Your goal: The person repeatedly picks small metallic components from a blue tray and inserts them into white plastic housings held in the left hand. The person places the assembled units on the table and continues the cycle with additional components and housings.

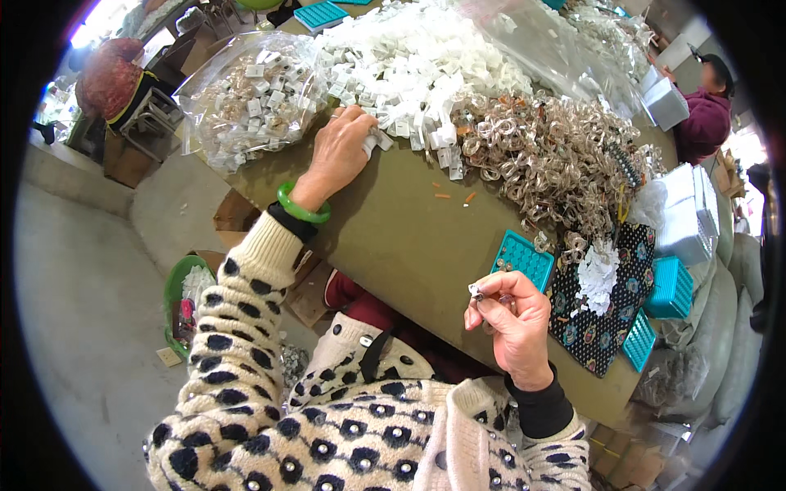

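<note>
My left hand [340, 150], a green bangle on its wrist, reaches to the near edge of a heap of small white plastic pieces [409, 69]. Its fingers curl over a white piece [377, 141] at the heap's edge. Above the near table edge, my right hand [517, 315] pinches a small shiny metal piece [476, 291] between thumb and fingers; its exact kind is too small to tell. Just beyond that hand lies a teal gridded tray [524, 259] with a few small round bits on it. Clear looped pieces [540, 151] are heaped farther off.
A clear plastic bag [254, 98] of white and clear pieces stands at the left. On the right lie a dark patterned cloth [585, 331] with white scraps [598, 274], stacked teal trays [670, 288] and white trays [686, 214]. Another person [706, 114] sits at the far right.
</note>
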A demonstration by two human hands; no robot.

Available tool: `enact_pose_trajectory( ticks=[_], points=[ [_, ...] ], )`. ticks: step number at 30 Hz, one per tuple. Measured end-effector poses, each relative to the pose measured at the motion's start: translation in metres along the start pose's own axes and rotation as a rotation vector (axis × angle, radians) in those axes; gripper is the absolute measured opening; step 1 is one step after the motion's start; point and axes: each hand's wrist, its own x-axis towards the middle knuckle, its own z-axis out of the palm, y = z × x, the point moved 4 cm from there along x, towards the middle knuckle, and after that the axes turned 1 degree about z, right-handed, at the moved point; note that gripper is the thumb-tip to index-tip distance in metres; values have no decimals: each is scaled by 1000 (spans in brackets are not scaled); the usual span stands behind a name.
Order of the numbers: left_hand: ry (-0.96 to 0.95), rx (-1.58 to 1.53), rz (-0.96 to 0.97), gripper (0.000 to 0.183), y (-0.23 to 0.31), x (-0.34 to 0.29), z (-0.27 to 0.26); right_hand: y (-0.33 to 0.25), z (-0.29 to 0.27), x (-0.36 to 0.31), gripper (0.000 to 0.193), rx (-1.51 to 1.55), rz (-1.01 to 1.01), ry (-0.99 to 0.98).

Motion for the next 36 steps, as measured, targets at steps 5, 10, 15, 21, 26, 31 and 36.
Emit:
enact_pose_trajectory(
  ticks=[5,10,15,21,26,31,36],
  points=[
    [-135,-179,-71,21,33,-30,-5,8,1,1,7,-13,139,-2],
    [-208,-237,-130,17,57,-45,-20,9,7,7,8,-139,123,11],
    [-357,-817,-425,12,103,-63,-11,6,14,15,9,-93,-16,34],
    [-478,-1692,-843,25,156,-88,1,5,3,13,9,-77,-134,189],
    [-486,-1946,-824,33,178,-91,3,1,-12,6,10,-23,-183,226],
    [-418,-2009,-774,31,188,-90,5,-6,-19,-3,8,6,-210,248],
    [-349,-1978,-750,29,191,-92,8,-14,-20,-11,7,-28,-197,230]
  ],
)
